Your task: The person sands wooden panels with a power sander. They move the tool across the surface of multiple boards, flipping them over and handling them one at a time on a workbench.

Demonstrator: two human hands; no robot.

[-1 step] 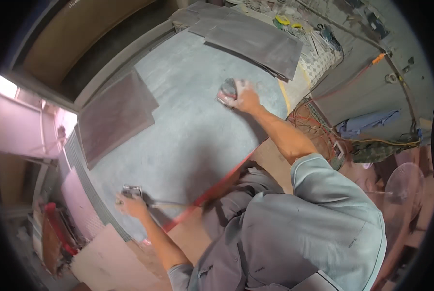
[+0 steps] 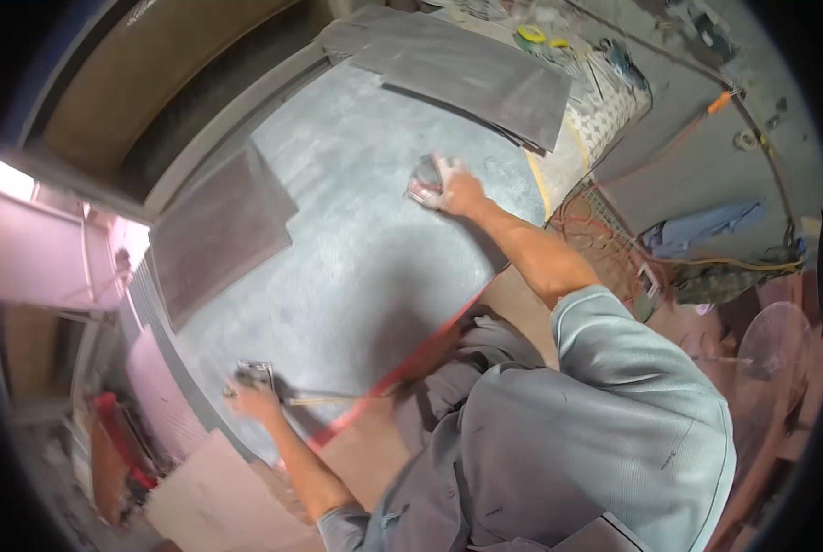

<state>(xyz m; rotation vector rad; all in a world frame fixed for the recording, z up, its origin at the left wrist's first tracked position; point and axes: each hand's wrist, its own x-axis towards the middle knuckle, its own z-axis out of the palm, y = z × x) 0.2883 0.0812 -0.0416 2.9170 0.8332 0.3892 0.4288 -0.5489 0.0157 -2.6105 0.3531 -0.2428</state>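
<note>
A large blue-grey surface (image 2: 347,212) with a red front edge lies in front of me. On its right part my right hand (image 2: 459,187), pale with dust, is closed round a rounded grey and reddish sanding block (image 2: 426,175) that rests on the surface. My left hand (image 2: 254,403) grips a dark boxy hand tool with a metal frame (image 2: 257,373) at the near left edge. Its exact kind cannot be made out. A thin yellowish cord or stick (image 2: 324,400) runs from beside the tool toward my body.
Dark grey sheets (image 2: 220,235) lie on the surface's left side. More sheets (image 2: 480,78) are stacked at the far right, beside a patterned cloth (image 2: 604,115). Hoses and cords (image 2: 591,221) tangle on the right. A fan (image 2: 772,340) stands at the lower right.
The view has shifted slightly. My right hand and its block sit slightly further left in the picture, and my left hand and its tool slightly lower and to the right. Both grips stay the same.
</note>
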